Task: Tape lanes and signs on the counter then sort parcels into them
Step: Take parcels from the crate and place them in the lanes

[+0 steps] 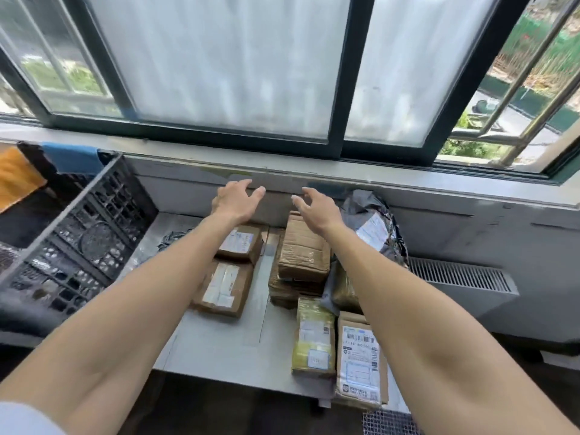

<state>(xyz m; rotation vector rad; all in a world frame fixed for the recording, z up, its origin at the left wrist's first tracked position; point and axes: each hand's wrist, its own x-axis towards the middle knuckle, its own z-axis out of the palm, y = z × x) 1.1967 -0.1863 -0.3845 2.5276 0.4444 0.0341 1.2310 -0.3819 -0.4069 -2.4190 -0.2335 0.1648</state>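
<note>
Both my arms reach out over the grey counter point(226, 346). My left hand point(235, 199) and my right hand point(317, 208) hover near the back wall with fingers spread, holding nothing. Two brown parcels point(224, 288) lie in the left lane under my left forearm. A stack of brown cardboard parcels point(301, 255) sits in the right lane below my right hand. Nearer the front edge lie a yellow-taped parcel point(314, 337) and a labelled kraft envelope point(359, 356). A strip of grey tape point(266, 265) runs between the lanes.
A black plastic crate point(78, 233) stands at the left of the counter. A grey plastic mailer bag point(376, 230) lies at the back right. Behind is a window sill point(345, 175) and sliding windows. A radiator grille point(461, 274) is at the right.
</note>
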